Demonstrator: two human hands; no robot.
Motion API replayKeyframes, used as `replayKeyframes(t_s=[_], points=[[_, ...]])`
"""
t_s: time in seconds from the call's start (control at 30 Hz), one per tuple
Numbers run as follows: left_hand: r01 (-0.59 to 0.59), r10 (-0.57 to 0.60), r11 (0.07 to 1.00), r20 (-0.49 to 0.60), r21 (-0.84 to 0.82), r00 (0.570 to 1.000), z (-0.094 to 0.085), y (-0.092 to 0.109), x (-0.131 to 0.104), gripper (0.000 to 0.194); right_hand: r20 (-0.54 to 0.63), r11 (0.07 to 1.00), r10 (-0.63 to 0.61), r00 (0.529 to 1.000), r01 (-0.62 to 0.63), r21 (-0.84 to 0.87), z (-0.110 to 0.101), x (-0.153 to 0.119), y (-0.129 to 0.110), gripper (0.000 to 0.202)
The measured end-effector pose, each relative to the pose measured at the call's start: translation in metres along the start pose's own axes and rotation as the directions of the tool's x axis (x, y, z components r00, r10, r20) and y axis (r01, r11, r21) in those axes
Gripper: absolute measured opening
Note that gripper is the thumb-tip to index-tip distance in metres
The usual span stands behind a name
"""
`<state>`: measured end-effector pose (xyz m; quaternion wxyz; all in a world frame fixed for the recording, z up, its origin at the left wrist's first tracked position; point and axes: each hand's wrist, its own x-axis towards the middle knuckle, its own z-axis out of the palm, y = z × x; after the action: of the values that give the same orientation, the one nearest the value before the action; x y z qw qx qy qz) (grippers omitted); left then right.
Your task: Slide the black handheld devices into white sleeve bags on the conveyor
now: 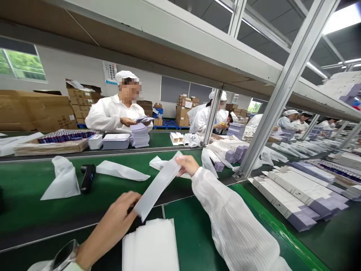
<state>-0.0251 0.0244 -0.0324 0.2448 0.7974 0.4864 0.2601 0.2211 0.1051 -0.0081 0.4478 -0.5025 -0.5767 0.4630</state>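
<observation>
A long white translucent sleeve stretches slantwise between my two hands above the green work surface. My left hand grips its lower near end between thumb and fingers. At the upper far end, my right hand pinches the sleeve by its edge. Just below lies a stack of flat white sleeves, close to my left hand. Beyond my hands, on the green belt, rest a loose white sleeve, a crumpled white sleeve and a black handheld device.
White and lilac boxes lie to the right beside a slanted metal post. A long shelf crosses overhead. Across the belt, a co-worker in white holds papers behind a stack of lilac boxes. More people work farther right.
</observation>
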Motion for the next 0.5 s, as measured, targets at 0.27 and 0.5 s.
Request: replayKeyframes(t_s=[0.27,0.5], points=[[0.060,-0.066,0.998,0.348,0.027,0.935,0.005,0.013,-0.010,0.030,-0.386,0.953,0.110,0.916,-0.208,-0.220,-0.040,0.025,0.060,0.021],[0.086,-0.087,0.996,0.382,0.020,0.920,0.005,0.013,-0.011,0.019,-0.541,0.838,-0.068,0.839,-0.247,-0.487,-0.034,0.016,0.046,0.035]])
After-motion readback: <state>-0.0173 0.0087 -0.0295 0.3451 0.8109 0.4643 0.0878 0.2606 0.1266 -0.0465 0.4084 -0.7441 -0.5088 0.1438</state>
